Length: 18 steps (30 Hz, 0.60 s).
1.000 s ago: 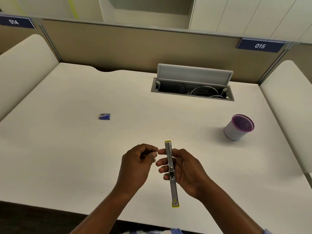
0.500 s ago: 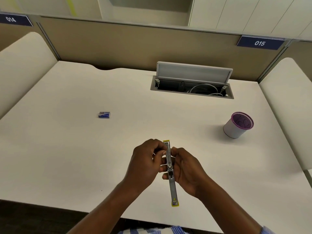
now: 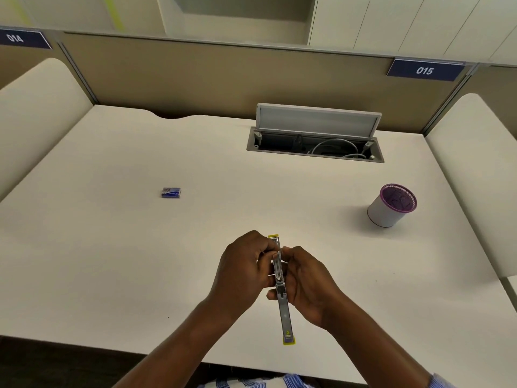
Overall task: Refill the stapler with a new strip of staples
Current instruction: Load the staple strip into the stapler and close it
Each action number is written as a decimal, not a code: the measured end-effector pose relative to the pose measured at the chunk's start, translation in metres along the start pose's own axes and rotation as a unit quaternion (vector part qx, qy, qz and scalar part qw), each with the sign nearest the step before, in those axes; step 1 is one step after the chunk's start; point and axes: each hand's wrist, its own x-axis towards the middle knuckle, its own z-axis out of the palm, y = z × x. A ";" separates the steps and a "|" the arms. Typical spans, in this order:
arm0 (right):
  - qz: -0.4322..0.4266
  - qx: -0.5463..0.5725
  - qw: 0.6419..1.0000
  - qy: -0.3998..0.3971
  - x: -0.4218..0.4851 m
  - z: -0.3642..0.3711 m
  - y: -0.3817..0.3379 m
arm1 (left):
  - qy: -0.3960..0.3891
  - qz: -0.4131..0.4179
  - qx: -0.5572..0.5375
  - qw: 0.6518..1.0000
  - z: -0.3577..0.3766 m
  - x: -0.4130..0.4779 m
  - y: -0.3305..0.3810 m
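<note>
Navy sign 014 [image 3: 23,39] hangs far left. On the cream desk [image 3: 112,247], a blue staple box [image 3: 171,192] lies well apart. Near the front edge, our left hand [image 3: 243,264] pinches the unfolded stapler [image 3: 282,298] at its upper rail, and our right hand [image 3: 307,284] grips its middle. A purple-rimmed cup [image 3: 391,205] stands to the right, below sign 015 [image 3: 425,70].

I see the stapler [image 3: 284,312] swung fully open into one long, thin line, silver metal with a yellow cap at each end. It points away from me, tilted slightly, well to the left of the purple-rimmed cup [image 3: 391,205] and nearer to me. My right hand [image 3: 307,284] grips its middle; my left hand [image 3: 243,264] pinches its far half. I cannot make out the strip. The small blue staple box [image 3: 171,192] lies flat, far left of the cup.
</note>
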 end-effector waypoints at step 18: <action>0.012 -0.001 1.000 0.010 -0.009 0.004 -0.003 | -0.014 0.033 0.015 0.999 0.002 -0.006 0.003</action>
